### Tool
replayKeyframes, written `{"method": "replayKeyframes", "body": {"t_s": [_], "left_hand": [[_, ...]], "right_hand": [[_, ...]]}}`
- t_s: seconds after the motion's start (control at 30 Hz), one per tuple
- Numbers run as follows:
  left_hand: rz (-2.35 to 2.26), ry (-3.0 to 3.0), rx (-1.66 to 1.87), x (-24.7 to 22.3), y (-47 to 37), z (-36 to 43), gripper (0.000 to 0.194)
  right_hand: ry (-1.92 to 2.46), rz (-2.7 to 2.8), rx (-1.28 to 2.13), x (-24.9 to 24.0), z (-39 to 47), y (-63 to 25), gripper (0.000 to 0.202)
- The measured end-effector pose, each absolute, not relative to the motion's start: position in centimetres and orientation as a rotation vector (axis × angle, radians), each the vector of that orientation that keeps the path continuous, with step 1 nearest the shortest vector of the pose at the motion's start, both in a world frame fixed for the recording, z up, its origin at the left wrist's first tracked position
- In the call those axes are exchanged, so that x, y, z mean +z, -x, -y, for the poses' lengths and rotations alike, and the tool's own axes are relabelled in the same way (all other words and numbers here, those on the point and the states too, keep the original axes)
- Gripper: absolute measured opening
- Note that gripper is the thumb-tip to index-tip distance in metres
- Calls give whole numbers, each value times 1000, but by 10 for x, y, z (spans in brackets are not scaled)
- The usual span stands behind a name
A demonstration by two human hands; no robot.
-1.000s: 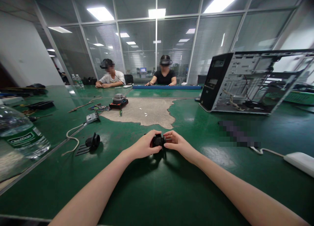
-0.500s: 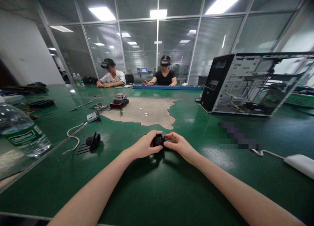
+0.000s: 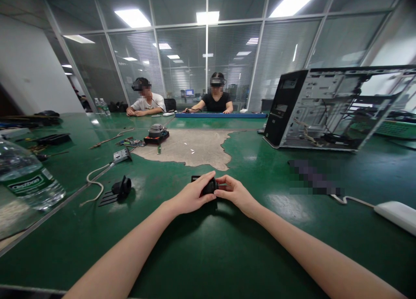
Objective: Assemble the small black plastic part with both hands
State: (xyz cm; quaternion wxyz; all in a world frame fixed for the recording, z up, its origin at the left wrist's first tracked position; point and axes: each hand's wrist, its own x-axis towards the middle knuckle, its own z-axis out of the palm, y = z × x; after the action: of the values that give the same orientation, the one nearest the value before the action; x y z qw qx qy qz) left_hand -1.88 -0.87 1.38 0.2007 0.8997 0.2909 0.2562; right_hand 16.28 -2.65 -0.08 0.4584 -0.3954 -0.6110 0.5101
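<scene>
In the middle of the green table (image 3: 182, 255), my left hand (image 3: 190, 197) is wrapped round a black plastic part (image 3: 210, 187) with a rounded body. A flat slotted piece of that part shows beyond the left knuckles. Thumb and fingers of my right hand (image 3: 234, 192) pinch its right side. Most of the part is covered by my hands. To the left lies another black plastic part (image 3: 121, 188), with a round cup and several flat prongs.
A clear water bottle (image 3: 29, 182) stands at left. Behind it lies a small metal box (image 3: 122, 155) with a cord. An open computer case (image 3: 286, 112) stands at right, near a white power strip (image 3: 394, 214). Two people with headsets sit across the table, behind a blue bar (image 3: 221, 115).
The black part has turned a little in my hands, and its flat slotted piece now shows past my left hand. Across the table, one person's hand has lowered to the blue bar.
</scene>
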Motion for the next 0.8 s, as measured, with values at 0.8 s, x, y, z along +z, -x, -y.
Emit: {"method": "replayKeyframes", "body": {"t_s": [0.8], "left_hand": [[-694,-2440,841,25,18,11,33]], "right_hand": [[940,1593,1240,-2,28,-166,28]]}}
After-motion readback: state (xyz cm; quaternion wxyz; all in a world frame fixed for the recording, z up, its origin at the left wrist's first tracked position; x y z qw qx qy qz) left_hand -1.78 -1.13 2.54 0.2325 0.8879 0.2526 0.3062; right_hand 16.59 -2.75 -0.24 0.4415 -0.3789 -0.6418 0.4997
